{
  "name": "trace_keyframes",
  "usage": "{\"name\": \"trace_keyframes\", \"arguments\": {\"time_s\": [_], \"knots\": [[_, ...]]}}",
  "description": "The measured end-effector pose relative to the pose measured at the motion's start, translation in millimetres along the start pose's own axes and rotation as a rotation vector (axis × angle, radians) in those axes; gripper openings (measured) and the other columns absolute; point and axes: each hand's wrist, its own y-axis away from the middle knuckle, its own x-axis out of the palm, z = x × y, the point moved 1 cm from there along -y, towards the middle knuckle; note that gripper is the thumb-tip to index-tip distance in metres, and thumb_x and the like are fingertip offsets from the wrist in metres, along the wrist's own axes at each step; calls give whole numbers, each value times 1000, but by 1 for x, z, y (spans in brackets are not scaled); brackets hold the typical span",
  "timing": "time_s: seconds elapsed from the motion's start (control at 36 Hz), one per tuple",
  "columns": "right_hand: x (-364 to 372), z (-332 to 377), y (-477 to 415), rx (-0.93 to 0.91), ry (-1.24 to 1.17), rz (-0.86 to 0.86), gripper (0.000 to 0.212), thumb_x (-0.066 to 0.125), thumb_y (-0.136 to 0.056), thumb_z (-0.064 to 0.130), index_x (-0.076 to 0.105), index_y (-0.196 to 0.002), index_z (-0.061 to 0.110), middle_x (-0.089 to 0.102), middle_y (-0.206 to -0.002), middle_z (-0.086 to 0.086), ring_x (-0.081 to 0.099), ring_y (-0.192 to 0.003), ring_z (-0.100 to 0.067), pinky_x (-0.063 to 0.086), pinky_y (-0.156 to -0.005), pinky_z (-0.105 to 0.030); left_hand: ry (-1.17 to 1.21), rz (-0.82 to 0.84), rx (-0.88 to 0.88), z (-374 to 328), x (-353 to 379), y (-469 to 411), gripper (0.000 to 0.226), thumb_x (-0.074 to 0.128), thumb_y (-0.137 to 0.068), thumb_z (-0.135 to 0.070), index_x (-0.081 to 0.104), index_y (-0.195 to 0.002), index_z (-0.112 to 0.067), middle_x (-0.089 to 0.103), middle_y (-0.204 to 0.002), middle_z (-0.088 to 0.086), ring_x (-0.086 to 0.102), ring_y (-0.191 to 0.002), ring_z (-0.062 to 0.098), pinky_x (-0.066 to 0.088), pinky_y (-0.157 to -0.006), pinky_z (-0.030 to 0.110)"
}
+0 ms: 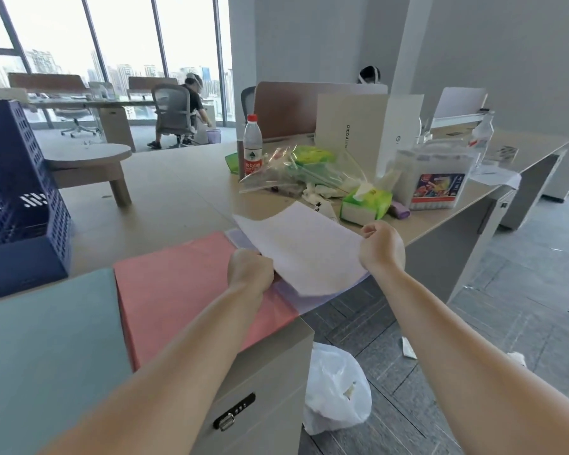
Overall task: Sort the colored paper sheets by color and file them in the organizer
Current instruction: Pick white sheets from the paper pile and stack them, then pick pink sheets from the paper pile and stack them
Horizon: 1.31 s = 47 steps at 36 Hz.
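Pale lavender sheet [304, 247], held raised over the lavender pile [312, 302] at the near right edge of the desk [165, 188]. The left hand [250, 269] pinches its near-left edge with curled fingers; the right hand [380, 246] pinches its right corner. A pink pile [178, 290] lies just left, then a teal-green pile [46, 339]. The blue organizer [20, 205] stands at far left; a tissue pack [365, 201] and a water bottle [253, 146] sit behind.

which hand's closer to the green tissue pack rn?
Right. The right hand pinches the pale sheet just in front of the green tissue pack; the left hand grips its opposite edge, by the pink stack.
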Motion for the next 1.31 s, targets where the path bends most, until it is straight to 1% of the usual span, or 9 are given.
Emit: {"name": "trace_keyframes", "arguments": {"time_s": [0.11, 0.14, 0.17, 0.19, 0.22, 0.28, 0.69, 0.92, 1.31], "knots": [[4, -2, -3, -20, -11, 21, 33, 50, -91, 2, 62, -119, 16, 65, -117, -3, 57, -103, -24, 41, -81, -30, -159, -27, 78, -23, -5, 27, 10, 55, -55, -1, 59, -64, -2, 59, -68, 16, 66, -73, 31, 58, -74, 57], [5, -3, -3, -26, -11, 19, 33, 50, -91, 2, 62, -119, 16, 65, -117, -3, 57, -103, -24, 41, -81, -30, -214, -30, 98, -33, -6, 40, 8, 55, -60, 1, 59, -67, -1, 48, -77, -4, 63, -73, 32, 58, -76, 52], [6, -3, -3, -31, -10, 14, 34, 50, -91, 1, 62, -119, 16, 65, -117, -2, 57, -103, -24, 42, -81, -31, -262, -27, 122, -37, -7, 45, 31, 55, -66, 3, 60, -94, 17, 42, -100, -7, 52, -107, 23, 57, -71, 41], [7, -3, -2, -36, -7, 9, 34, 49, -91, 1, 62, -119, 16, 64, -117, -2, 58, -104, -24, 42, -81, -31, -310, -21, 149, -38, -7, 48, 29, 54, -71, 5, 31, -76, -10, 36, -81, -4, 30, -78, 15, 44, -60, 30], [8, -3, -2, -43, 1, 4, 35, 49, -91, 0, 62, -120, 16, 64, -117, -3, 58, -105, -24, 42, -81, -31, -344, -27, 176, -40, -7, 50, 20, 53, -72, 6, 48, -67, -13, 34, -74, -1, 30, -73, 15, 32, -56, 28], [9, -4, -1, -58, 16, 1, 36, 49, -91, -1, 62, -121, 15, 64, -118, -3, 57, -106, -25, 41, -81, -30, -359, -26, 185, -37, -7, 49, 29, 53, -71, 6, 34, -64, -15, 28, -63, 2, 26, -65, 18, 20, -55, 29], [3, -7, 5, -22, 71, -7, 40, 45, -88, 1, 60, -122, 16, 65, -115, -5, 57, -102, -29, 46, -82, -36, -341, 35, 161, -48, -11, 73, 37, 45, -69, 8, 22, -59, -19, 15, -59, 1, 12, -54, 17, 6, -48, 25], [5, 23, 35, -162, 80, -4, 33, 47, -93, 13, 62, -123, 13, 60, -124, -11, 47, -119, -30, 43, -97, -42, -296, 56, 176, -58, -12, 91, 16, 50, -85, -2, 55, -79, -16, 50, -73, 3, 41, -64, 21, 35, -57, 26], [4, 117, 149, -371, -95, 148, 23, 53, -94, 16, 65, -114, 13, 67, -111, -2, 60, -97, -21, 47, -78, -30, -124, -22, 207, -91, -92, 154, 21, 54, -90, -11, 65, -77, -22, 72, -87, 6, 70, -87, 26, 58, -83, 44]]}}
